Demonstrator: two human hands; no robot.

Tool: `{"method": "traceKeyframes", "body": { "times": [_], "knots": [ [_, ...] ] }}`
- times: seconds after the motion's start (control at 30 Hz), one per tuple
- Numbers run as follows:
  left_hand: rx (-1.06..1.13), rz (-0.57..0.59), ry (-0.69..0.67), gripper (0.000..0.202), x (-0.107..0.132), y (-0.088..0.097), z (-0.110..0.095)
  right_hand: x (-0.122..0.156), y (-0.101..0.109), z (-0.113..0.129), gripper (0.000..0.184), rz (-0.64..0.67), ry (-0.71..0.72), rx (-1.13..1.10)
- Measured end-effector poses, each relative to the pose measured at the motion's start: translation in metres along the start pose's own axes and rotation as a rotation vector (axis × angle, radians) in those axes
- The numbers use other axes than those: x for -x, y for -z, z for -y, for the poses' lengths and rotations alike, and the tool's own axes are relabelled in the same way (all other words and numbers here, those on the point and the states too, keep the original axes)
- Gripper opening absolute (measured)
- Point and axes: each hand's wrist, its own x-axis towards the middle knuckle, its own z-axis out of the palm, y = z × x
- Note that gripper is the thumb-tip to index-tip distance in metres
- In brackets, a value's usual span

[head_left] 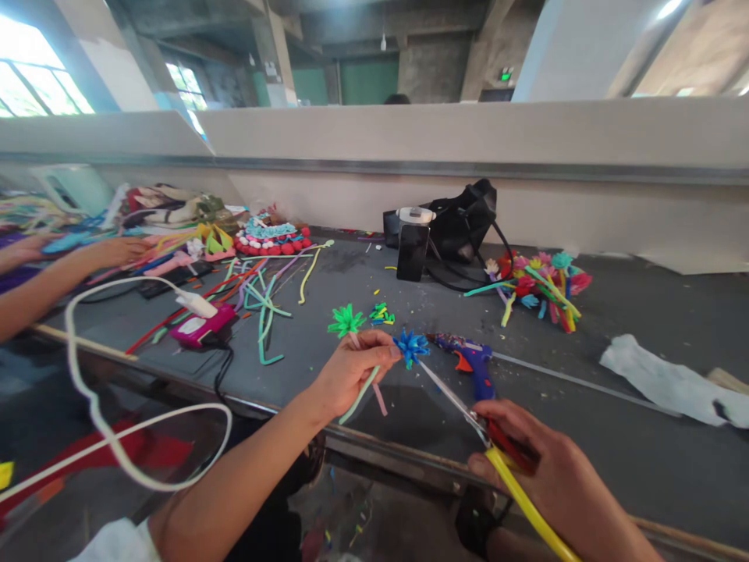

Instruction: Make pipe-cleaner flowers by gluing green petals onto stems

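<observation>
My left hand [349, 367] is closed on two foam stems, one topped by a green flower [346, 320] and one by a blue flower [410, 346], held just above the dark table [328, 367]. My right hand [541, 476] grips scissors [468, 410] with red and yellow handles. The blades point up-left and their tip reaches the blue flower. A blue and purple glue gun [473, 361] lies on the table just behind the scissors.
A heap of finished colourful flowers [541, 285] lies at the back right beside a black bag [462, 226]. Loose foam strips [263, 300], a pink device [202, 326] with a white cable, and another person's arms [64, 265] occupy the left. A white cloth [667, 382] lies right.
</observation>
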Motion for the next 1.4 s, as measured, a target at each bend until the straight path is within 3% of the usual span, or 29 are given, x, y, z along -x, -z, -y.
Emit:
{"method": "traceKeyframes", "body": {
  "times": [1.4],
  "knots": [
    [-0.086,-0.05,-0.035,0.016,-0.0013,0.0026,0.0027,0.0006,0.0014,0.0,0.034,0.009,-0.007,0.001]
  ]
}}
